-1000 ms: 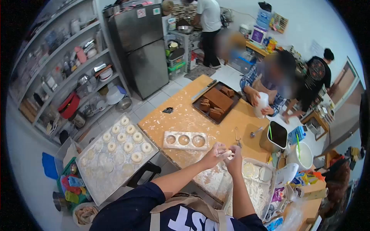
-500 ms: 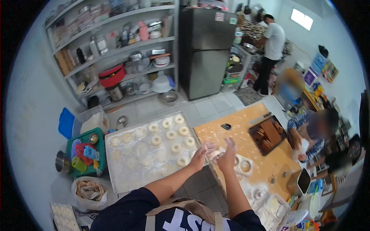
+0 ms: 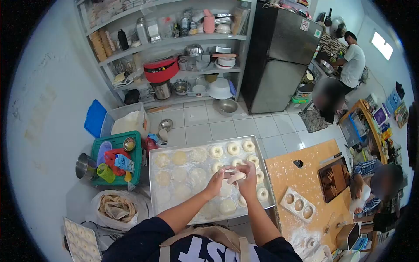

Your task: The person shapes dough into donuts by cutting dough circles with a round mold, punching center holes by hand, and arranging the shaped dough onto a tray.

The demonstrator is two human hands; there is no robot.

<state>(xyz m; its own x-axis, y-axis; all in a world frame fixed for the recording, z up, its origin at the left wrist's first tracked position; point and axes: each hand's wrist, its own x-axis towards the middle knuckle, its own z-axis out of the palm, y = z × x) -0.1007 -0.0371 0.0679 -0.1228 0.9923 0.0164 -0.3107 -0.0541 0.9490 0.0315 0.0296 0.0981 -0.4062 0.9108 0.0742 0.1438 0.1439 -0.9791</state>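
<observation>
My left hand [image 3: 213, 183] and my right hand [image 3: 247, 179] are close together above a large metal tray [image 3: 209, 143]. Between them they grip a piece of pale dough [image 3: 236, 177], its inner side partly hidden by my fingers. On the tray's right part sit several ring-shaped pieces of dough [image 3: 233, 149]. Flatter round dough pieces [image 3: 179, 157], dusted with flour, cover its left and middle parts.
Right of the tray, a wooden table [image 3: 279, 170] bears a white mould with three round hollows [image 3: 293, 212] and a dark tray [image 3: 334, 177]. A person [image 3: 364, 192] works at its far side. A green crate [image 3: 137, 153] and a lined bag [image 3: 98, 205] stand left.
Both hands have moved with the dough from the table's edge to over the tray. My view has swung left, bringing the shelves and tray nearer the middle.
</observation>
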